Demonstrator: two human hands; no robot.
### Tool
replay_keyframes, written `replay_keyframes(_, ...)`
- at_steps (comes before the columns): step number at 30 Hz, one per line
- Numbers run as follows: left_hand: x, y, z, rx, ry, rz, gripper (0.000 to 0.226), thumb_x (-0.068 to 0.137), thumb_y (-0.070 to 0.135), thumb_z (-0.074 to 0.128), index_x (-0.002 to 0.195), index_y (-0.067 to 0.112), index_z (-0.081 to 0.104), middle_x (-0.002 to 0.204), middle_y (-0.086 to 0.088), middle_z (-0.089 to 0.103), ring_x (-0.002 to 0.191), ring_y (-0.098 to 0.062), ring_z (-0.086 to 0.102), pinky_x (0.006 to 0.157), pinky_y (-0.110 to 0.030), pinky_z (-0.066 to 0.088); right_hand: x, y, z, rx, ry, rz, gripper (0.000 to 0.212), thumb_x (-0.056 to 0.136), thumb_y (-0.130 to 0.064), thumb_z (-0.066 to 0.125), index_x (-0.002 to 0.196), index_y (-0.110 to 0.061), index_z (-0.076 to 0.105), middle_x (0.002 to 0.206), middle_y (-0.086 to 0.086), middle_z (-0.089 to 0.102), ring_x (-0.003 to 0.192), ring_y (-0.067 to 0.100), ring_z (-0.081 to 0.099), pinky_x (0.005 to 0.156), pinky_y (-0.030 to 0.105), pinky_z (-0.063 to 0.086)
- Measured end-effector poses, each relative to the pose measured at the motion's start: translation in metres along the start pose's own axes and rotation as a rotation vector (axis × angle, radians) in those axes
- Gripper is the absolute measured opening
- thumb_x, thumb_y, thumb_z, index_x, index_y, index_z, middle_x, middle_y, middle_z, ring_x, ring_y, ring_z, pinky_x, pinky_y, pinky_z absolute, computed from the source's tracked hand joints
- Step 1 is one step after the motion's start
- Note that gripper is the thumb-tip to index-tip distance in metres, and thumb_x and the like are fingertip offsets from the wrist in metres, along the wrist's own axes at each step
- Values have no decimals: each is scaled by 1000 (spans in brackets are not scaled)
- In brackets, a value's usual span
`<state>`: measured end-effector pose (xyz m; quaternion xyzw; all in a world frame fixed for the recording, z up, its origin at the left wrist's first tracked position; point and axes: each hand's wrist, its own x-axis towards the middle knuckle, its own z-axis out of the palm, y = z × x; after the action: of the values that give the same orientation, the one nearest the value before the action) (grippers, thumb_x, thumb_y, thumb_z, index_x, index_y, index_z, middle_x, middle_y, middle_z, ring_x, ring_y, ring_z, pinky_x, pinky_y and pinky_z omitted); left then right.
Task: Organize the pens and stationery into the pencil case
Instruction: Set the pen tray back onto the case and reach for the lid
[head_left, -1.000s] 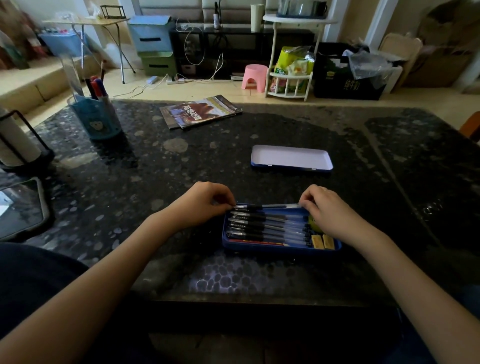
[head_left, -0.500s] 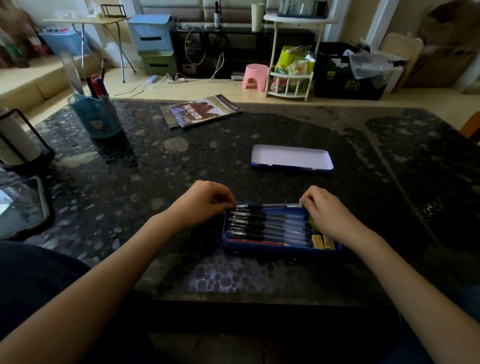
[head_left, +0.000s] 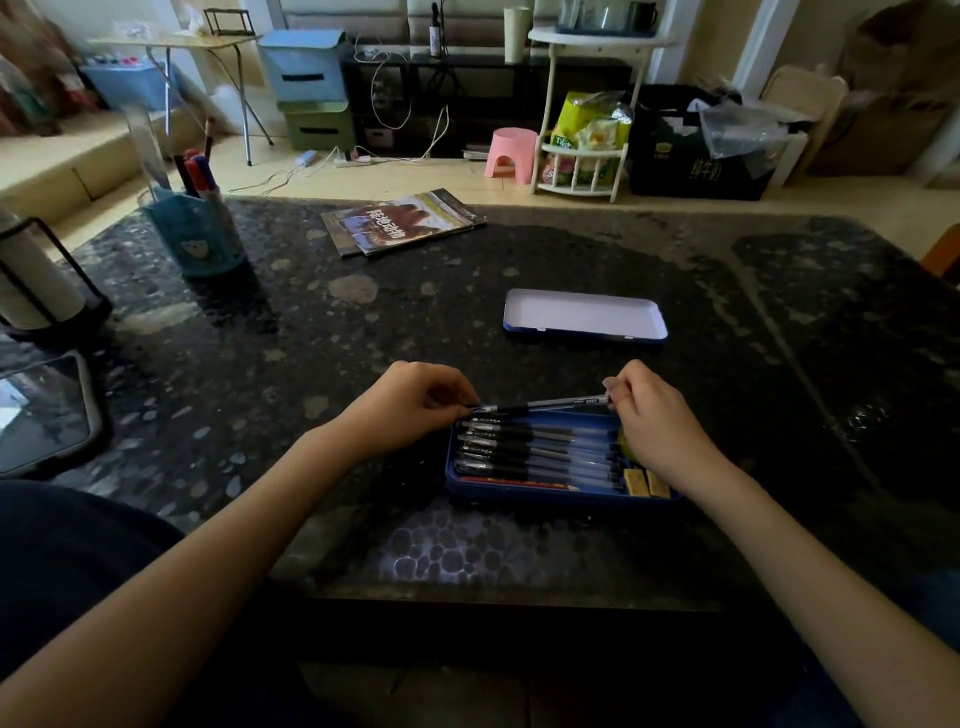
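Dim near table, daylight from far room; sheen on dark top, wide-angle bending edges, left blurred.

A dark speckled table fronts a tan floor, pink stool and white rack

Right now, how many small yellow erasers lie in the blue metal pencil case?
2 small yellow erasers, side by side at the near right corner of the blue metal pencil case: one, the other to its right. The right hand may hide more.
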<state>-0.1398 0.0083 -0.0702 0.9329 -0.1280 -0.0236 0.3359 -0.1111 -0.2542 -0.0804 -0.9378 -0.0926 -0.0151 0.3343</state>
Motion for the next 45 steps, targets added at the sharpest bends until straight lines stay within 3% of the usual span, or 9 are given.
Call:
replay_keyframes(4,0,2,0,24,0,6,16,86,17,64,98,27,70,86,23,62,84,8,61,75,-7,47,1,5,4,4,7,1,30,102,-30,37,88,-10,54,93,-1,58,88,14,55,72,27,39)
replay_keyframes(8,0,3,-1,40,1,16,17,86,20,66,100,26,71,84,26,59,83,7,60,76,-9,48,2,4,6,-33,10,8,33,102,-33,37,80,-14,53,79,-2,54,75,12,52,66,28,37)
replay_keyframes(16,1,0,0,92,61,67,14,82,17,70,94,21,76,84,17,66,76,4,64,77,-13,51,1,3,6,-76,12,20,31,100,-33,41,83,-14,58,86,-1,57,81,13,56,71,28,42)
replay_keyframes(22,1,2,4,173,113,85,11,82,17,69,90,19,76,81,7,72,65,6,59,70,-12,49,-4,-5,-7,-94,91,-62,13,91,-29,62,88,-19,54,85,-6,53,76,9,53,66,25,42)
replay_keyframes(26,1,2,2,136,105,51,11,82,16,70,91,19,76,80,11,70,67,8,59,71,-8,48,-6,-12,-20,-114,-18,-91,13,83,-24,71,81,-25,58,87,-11,55,80,7,56,70,30,53)
replay_keyframes(34,2,1,1,87,1,4,21,85,15,66,104,21,72,95,13,68,77,9,61,78,-9,48,-11,-18,-21,-365,-174,-122,8,85,-26,68,88,-32,63,97,-12,60,95,7,54,88,33,49)
replay_keyframes(37,1,2,4,116,44,1,20,84,15,67,102,20,73,95,10,72,74,7,62,77,-8,48,-13,-19,-19,-411,-151,-142,7,86,-28,67,89,-32,61,99,-12,60,99,9,53,89,33,47)
replay_keyframes(41,-1,6,6,161,100,10,16,82,17,70,96,21,75,92,8,74,77,0,66,82,-22,54,-16,-20,-17,-466,-125,-160,6,88,-29,65,92,-30,61,99,-10,61,100,10,53,89,31,45)
replay_keyframes(45,-2,7,5,134,125,4,14,81,15,70,93,20,76,90,8,74,76,2,65,82,-16,52,-17,-22,-15,-454,-98,-158,6,87,-29,65,91,-29,62,94,-11,59,95,8,53,86,29,44)
